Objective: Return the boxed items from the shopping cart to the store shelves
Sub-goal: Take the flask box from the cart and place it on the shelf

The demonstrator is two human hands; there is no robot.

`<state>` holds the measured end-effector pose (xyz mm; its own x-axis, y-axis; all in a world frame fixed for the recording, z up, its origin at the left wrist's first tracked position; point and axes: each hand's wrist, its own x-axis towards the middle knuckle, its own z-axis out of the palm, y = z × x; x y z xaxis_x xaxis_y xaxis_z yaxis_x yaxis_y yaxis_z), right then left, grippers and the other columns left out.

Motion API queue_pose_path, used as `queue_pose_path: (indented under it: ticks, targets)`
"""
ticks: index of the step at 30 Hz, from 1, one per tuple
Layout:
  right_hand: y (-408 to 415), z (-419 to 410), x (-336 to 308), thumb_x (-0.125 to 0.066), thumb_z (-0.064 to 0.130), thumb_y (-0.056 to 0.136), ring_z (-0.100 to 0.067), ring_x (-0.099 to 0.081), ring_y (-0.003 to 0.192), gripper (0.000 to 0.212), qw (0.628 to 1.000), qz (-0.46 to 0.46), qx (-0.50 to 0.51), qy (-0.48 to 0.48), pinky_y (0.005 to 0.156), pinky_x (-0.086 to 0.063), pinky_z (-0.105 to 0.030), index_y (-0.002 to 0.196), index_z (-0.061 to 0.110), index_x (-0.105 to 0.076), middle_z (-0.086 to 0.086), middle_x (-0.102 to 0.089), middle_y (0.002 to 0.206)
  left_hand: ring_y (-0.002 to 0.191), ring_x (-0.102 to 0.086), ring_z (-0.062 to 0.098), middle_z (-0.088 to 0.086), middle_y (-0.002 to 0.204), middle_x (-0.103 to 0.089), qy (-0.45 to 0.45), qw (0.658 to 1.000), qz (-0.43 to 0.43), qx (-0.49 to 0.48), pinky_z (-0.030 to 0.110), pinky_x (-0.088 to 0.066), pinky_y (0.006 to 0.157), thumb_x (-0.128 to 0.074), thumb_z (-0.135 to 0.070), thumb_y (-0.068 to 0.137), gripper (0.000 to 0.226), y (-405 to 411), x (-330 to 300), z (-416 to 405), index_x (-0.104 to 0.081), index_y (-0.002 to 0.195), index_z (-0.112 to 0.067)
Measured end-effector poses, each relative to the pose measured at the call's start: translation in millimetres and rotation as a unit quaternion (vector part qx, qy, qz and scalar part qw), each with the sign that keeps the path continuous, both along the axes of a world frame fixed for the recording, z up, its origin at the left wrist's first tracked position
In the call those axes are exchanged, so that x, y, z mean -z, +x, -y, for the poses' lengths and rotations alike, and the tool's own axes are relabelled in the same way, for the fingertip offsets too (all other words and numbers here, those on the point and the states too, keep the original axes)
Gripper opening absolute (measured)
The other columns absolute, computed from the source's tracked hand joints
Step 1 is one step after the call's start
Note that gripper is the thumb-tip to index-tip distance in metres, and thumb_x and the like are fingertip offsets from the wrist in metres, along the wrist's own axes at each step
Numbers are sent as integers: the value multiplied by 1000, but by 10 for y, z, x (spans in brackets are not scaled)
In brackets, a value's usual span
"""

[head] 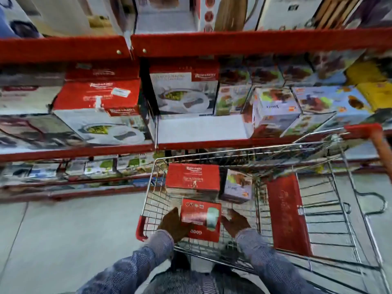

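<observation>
A wire shopping cart (pixel 331 158) stands in front of red store shelves. Inside it a small red box (pixel 201 219) sits between both my hands. My left hand (pixel 172 225) presses its left side and my right hand (pixel 234 222) its right side. Behind it in the cart lie a larger red box (pixel 193 177) and a small pale purple box (pixel 237 186). On the middle shelf there is a bare white gap (pixel 201 128) between a white and red dish box (pixel 182 92) and a purple juicer box (pixel 273 111).
The cart's red child-seat flap (pixel 288 215) stands upright to the right of the boxes, and its red handle (pixel 373 136) reaches the far right. Red shelf beams (pixel 244 41) run across above. Lower shelves (pixel 74 168) hold more boxes. Grey floor (pixel 63 230) lies to my left.
</observation>
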<state>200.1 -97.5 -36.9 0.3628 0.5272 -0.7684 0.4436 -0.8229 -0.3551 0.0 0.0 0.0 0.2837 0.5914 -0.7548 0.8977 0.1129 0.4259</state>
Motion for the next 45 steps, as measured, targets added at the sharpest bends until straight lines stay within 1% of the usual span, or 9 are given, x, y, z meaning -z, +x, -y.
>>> queue_pose_path:
  ticks: [7,11,15,19,23,27,36,41,45]
  targets:
    - [-137,-37,92,-51,36,92,-23,-56,78,34,953,-175,243,-46,71,-40,-30,96,6,-66,-12,-65,95,113,-66,31,16,124,-69,-138,982,23,-125,43,-51,103,-78,-44,69,62,-5,280,-97,-65,120,-11]
    - [-98,-63,15,-53,34,89,-25,-63,103,30,931,-207,299,-10,96,-46,-40,92,8,-67,-14,-69,105,108,-67,31,11,116,-73,-153,970,74,-175,45,-52,101,-73,-39,54,61,-3,235,-112,-71,111,-17]
    - [13,-47,-223,-51,47,81,-18,-70,93,35,958,-161,229,65,88,-56,-42,68,21,-70,-3,-76,94,109,-65,31,9,110,-74,-127,964,115,-204,44,-50,102,-72,-41,53,56,-19,-67,-92,-75,104,-19]
    - [144,-48,-706,-53,56,74,-9,-74,78,33,944,-134,224,204,72,-60,-30,81,34,-76,6,-79,81,96,-66,29,3,88,-75,-73,940,192,-271,41,-53,83,-69,-36,56,22,-114,-540,-122,-77,76,-33]
    - [252,-241,-1358,-60,40,83,-20,-72,92,18,923,-110,182,321,84,-57,-44,79,39,-77,2,-79,86,98,-69,30,13,103,-74,-10,912,293,-289,43,-58,71,-70,-42,57,49,-111,-1143,-246,-73,102,-25]
    - [353,-481,-2007,-68,22,84,-4,-72,71,14,893,-112,142,411,65,-56,-28,90,30,-77,11,-77,74,80,-76,18,-4,88,-80,92,882,391,-246,34,-60,60,-70,-49,55,37,-78,-1803,-392,-77,89,-39]
    - [383,-1023,-3364,-73,10,79,6,-70,72,34,800,-80,41,593,58,-52,-9,92,41,-69,27,-72,79,88,-76,12,-17,100,-78,306,819,458,-161,36,-63,74,-70,-42,75,25,-62,-2886,-774,-74,99,-47]
    - [329,-1324,-3938,-71,9,81,-3,-73,84,31,749,-88,17,657,69,-59,-21,107,25,-71,12,-76,96,91,-76,16,-11,103,-78,373,769,495,-155,50,-61,80,-75,-38,79,29,-119,-3403,-1060,-74,108,-36]
    - [256,-1511,-4300,-71,8,81,-7,-73,93,34,718,-92,-1,690,74,-59,-22,112,24,-69,18,-75,95,94,-75,10,-16,104,-77,426,730,517,-135,35,-62,79,-76,-36,79,28,-178,-3750,-1233,-72,106,-43]
